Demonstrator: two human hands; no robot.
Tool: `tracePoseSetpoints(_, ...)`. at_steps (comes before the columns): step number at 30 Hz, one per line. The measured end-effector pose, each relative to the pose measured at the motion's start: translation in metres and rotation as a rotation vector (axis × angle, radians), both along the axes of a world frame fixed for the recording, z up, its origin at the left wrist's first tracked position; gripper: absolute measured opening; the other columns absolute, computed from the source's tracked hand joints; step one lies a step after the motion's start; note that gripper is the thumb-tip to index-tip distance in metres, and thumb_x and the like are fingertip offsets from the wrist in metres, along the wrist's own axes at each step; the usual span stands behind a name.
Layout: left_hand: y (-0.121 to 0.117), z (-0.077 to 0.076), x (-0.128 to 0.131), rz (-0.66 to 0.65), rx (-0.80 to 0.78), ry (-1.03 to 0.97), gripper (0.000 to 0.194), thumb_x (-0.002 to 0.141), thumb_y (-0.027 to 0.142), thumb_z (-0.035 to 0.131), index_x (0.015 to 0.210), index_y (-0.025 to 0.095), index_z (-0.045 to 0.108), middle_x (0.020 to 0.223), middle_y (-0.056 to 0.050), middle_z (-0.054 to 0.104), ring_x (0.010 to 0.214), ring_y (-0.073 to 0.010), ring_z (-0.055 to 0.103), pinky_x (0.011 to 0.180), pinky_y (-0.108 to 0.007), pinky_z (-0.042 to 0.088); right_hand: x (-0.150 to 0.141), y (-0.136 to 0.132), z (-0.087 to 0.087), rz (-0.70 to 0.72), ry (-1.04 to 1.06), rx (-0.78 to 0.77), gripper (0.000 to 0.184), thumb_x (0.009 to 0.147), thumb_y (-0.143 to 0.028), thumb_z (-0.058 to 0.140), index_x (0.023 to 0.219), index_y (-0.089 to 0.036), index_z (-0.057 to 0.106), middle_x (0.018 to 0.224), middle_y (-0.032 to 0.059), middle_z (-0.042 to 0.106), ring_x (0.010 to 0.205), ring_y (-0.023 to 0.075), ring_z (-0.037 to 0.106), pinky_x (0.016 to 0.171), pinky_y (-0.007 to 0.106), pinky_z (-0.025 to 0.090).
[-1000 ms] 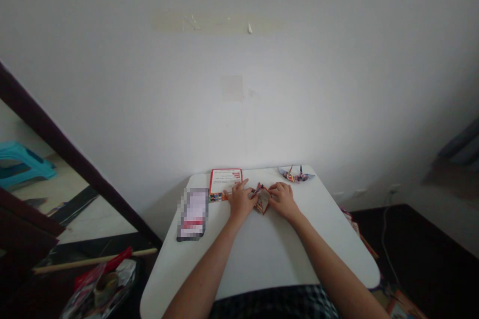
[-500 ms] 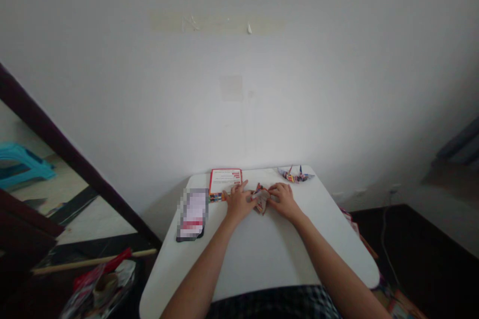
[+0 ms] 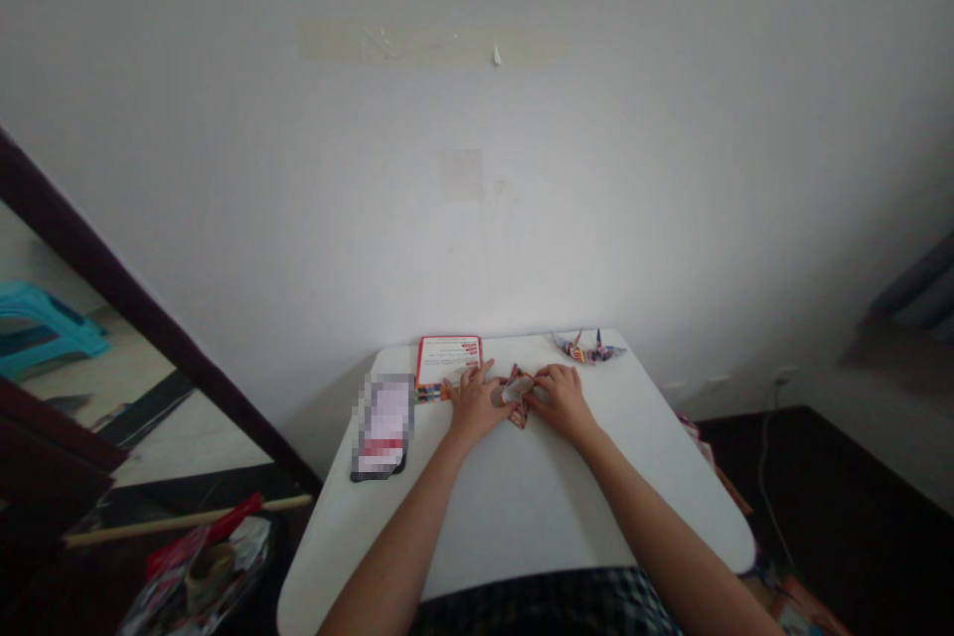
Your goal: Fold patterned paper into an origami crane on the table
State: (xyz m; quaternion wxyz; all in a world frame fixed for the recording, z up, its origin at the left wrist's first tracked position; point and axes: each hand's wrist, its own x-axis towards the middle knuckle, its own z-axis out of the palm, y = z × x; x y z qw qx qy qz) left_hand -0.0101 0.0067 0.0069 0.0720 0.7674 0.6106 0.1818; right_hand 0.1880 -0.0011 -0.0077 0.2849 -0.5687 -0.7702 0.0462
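Observation:
A small folded piece of printed paper (image 3: 520, 399) lies on the white table (image 3: 537, 517) between my hands. From its left side my left hand (image 3: 475, 404) grips it with thumb and finger, while the other fingers spread toward the booklet. My right hand (image 3: 560, 401) pinches the paper's right edge, fingers curled. The paper shows a pale flap on top and coloured print at its points. Beyond my right hand rests a folded paper crane (image 3: 588, 348) with printed wings.
A red-edged booklet or stack of printed sheets (image 3: 448, 358) lies at the table's back left, with a blurred phone (image 3: 382, 427) in front of it. The wall (image 3: 522, 248) stands behind the table. A bin with rubbish (image 3: 213, 571) is on the floor at left.
The pale flap of the folded paper has narrowed and tilted, and more printed surface shows at the near point. My hands have shifted only slightly around it.

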Motion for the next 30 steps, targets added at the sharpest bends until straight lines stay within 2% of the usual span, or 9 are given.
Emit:
tracePoseSetpoints(6,-0.002,0.004,0.001,0.002,-0.015,0.03,0.041,0.075,0.054,0.066,0.114,0.04,0.066,0.154,0.003,0.039,0.14,-0.0366,0.03,0.106,-0.079,0.011,-0.004,-0.004,0.003,-0.029,-0.032,0.012,0.023,0.085,-0.039,0.067,0.106,-0.029,0.068,0.115,0.0052,0.062,0.118,0.0262,0.046,0.112,0.058,0.019)
tracePoseSetpoints(18,-0.002,0.006,0.0,-0.041,-0.052,0.099,0.066,0.068,0.072,0.063,0.124,0.037,0.06,0.157,0.0,0.035,0.141,-0.0389,0.027,0.106,-0.08,0.013,-0.01,0.003,0.006,-0.132,0.063,-0.094,0.017,0.081,-0.039,0.07,0.095,-0.031,0.072,0.108,0.0033,0.063,0.117,0.0259,0.048,0.11,0.052,0.019)
tracePoseSetpoints(24,-0.002,0.004,0.001,-0.026,-0.059,0.093,0.068,0.066,0.07,0.066,0.124,0.036,0.059,0.156,-0.002,0.036,0.141,-0.0385,0.027,0.107,-0.079,0.011,-0.005,0.005,0.001,-0.094,0.084,-0.092,0.021,0.081,-0.039,0.069,0.1,-0.031,0.072,0.11,0.0033,0.064,0.116,0.0249,0.049,0.111,0.051,0.017)
tracePoseSetpoints(30,0.0,0.004,-0.001,-0.037,-0.073,0.064,0.068,0.064,0.071,0.068,0.121,0.036,0.062,0.156,-0.002,0.037,0.141,-0.0396,0.027,0.106,-0.079,0.009,0.008,0.013,-0.003,0.01,0.047,-0.108,0.023,0.082,-0.039,0.067,0.103,-0.033,0.074,0.113,0.0029,0.067,0.115,0.0239,0.051,0.102,0.039,0.032)
